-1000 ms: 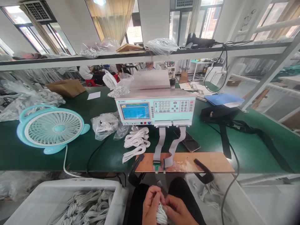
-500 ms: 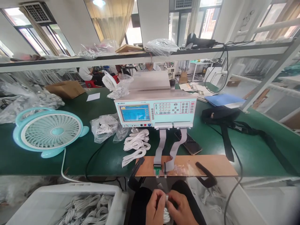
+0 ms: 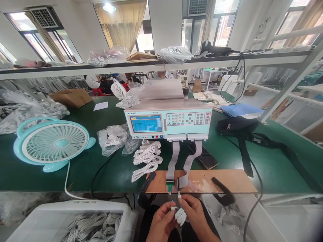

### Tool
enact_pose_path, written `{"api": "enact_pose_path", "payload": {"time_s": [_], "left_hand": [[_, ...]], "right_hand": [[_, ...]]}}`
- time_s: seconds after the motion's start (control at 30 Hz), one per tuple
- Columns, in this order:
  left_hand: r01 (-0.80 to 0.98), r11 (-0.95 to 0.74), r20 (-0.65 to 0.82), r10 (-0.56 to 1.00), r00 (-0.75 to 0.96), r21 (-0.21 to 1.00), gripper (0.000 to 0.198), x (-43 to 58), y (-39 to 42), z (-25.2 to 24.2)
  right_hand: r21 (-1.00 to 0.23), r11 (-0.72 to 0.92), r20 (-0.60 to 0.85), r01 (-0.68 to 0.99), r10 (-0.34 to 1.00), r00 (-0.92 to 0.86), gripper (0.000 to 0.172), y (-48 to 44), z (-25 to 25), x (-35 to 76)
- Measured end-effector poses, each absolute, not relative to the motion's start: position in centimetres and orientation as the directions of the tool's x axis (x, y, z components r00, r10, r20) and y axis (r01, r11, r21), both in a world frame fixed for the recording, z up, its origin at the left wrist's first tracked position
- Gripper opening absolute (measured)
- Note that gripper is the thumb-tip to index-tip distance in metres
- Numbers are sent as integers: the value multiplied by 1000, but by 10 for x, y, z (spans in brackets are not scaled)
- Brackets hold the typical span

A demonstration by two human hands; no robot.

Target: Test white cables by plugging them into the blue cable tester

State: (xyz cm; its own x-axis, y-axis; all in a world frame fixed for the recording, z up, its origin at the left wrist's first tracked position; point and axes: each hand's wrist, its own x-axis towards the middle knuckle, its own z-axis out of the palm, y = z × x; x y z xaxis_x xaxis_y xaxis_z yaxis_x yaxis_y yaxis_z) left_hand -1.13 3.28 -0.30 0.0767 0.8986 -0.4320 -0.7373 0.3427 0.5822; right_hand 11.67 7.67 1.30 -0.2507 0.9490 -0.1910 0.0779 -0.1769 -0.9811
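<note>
both hands have risen toward the board edge: left hand and right hand pinch a coiled white cable between them. its plug end points up, just below the test connectors on the wooden board, right hand nearer; beyond sits the cable tester on the tabletop.

Bright, even daylight comes through the tall windows behind the shelf, which are blown out to near white, and a ceiling lamp glares at the top. Shadows on the green bench are soft and faint. The wide lens bends straight lines toward the edges, the corners smear, and the hands at the bottom look slightly soft
</note>
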Motion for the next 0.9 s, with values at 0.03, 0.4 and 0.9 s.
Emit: {"api": "enact_pose_path", "payload": {"time_s": [0.03, 0.4, 0.9], "left_hand": [[-715, 342, -444, 895, 49, 610, 51, -11, 33, -2], [185, 25, -37, 998, 60, 982, 39, -31, 42, 15], [-129, 152, -179, 955, -237, 980, 44, -14, 51, -7]], "right_hand": [[-980, -191, -199, 53, 946, -256, 47, 77, 14, 116], [-849, -473, -441, -237, 880, -174, 44, 81, 33, 104], [-808, -484, -442, -336, 875, -197, 37, 81, 29, 102]]}}
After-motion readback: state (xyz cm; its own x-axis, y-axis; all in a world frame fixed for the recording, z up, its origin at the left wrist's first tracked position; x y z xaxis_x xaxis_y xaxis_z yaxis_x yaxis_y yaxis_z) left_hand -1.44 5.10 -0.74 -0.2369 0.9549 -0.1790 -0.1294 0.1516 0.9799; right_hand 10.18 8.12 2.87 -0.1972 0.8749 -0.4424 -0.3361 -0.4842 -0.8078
